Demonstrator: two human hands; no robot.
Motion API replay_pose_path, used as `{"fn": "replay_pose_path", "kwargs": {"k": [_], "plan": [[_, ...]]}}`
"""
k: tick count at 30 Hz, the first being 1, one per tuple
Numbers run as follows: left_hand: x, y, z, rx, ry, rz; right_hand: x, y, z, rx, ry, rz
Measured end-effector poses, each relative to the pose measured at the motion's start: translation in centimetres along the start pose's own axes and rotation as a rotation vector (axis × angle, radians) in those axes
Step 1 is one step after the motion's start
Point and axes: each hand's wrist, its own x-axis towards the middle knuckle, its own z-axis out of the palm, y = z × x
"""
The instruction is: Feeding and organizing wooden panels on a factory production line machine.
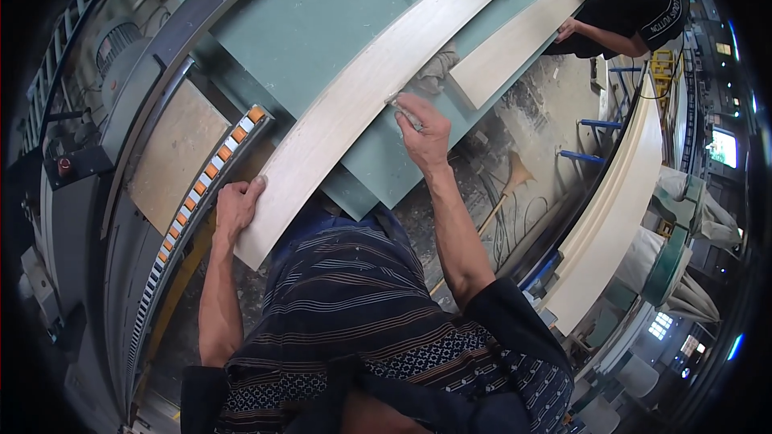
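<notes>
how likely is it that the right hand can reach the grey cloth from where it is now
Probably yes: the grey cloth lies just beyond the right hand, between the long pale board and the shorter board. Nothing visible blocks the way, though the fingers look pinched together.

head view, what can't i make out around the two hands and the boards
- Small pale thing by the bare right hand: too small in the head view, partly covered by fingers.
- Bare left hand: head view, its back hides the palm.
- Long, flat, pale board: head view, top edge cuts off its far end, and its top face hides its underside.
- Black-clad co-worker: head view, upper part cut off by the top edge.
</notes>
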Motion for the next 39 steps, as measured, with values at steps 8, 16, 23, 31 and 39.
{"fn": "replay_pose_path", "kwargs": {"k": [8,16,23,31,39], "plan": [[-0.1,0.2,-0.1,0.028,-0.021,-0.019,0.0,0.6,-0.6,0.039,0.015,0.117],[-0.1,-0.2,0.2,0.023,-0.018,-0.014,-0.2,1.1,-0.9,0.107,0.015,0.177],[0.1,0.2,-0.1,0.058,-0.039,-0.022,1.9,1.1,-0.5,0.035,0.051,0.039],[0.1,0.1,0.1,0.012,0.003,-0.029,3.1,2.0,-2.0,-0.005,0.039,0.107],[-0.1,0.3,0.0,0.025,-0.003,-0.026,3.1,3.4,-2.5,0.031,0.058,0.120]]}}
